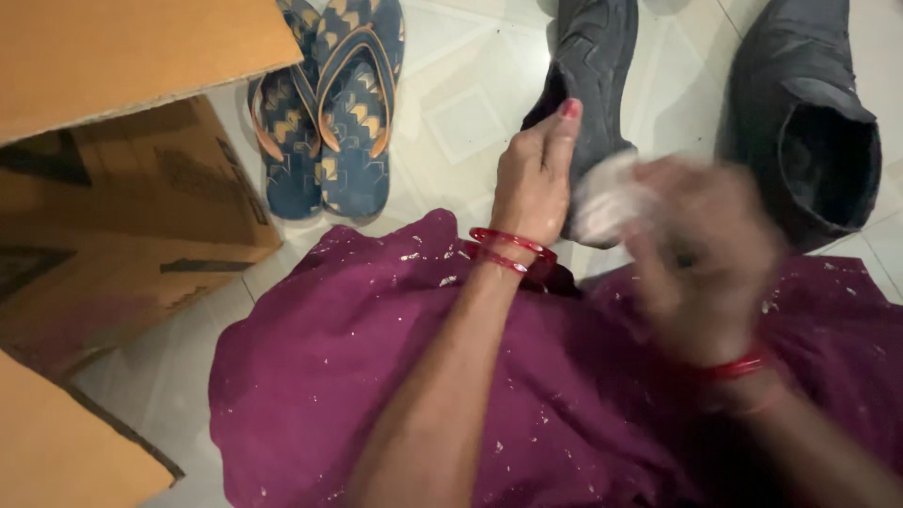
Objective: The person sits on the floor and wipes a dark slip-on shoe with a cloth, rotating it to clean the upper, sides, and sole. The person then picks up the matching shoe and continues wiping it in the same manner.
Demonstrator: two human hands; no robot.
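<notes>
Item: dark grey shoe (591, 66), lying on the pale tiled floor (461, 113) toward its far edge, heel end nearest the person.
Left hand (536, 179): closing around the heel end of that shoe, thumb up, steadying it; red bangles (508, 249) are sitting at the wrist.
Right hand (701, 263): blurring badly, fingers curling on a small white cloth or wad (607, 198) that is pressing against the shoe's side. Judged step: the shoe is being wiped clean, one hand bracing it. The next stroke is calling for a firm hold on the heel and the wad kept flat on the surface.
Also present: a second dark grey shoe (809, 122) lying near the floor's far right corner; a pair of blue patterned flip-flops (329, 113) resting beside a cardboard box (122, 188) at the left edge; purple speckled fabric (376, 376) covering the lap.
Unclear: what the wad is made of, the right hand's exact finger positions, and the shoe's toe, which is running out of view.
</notes>
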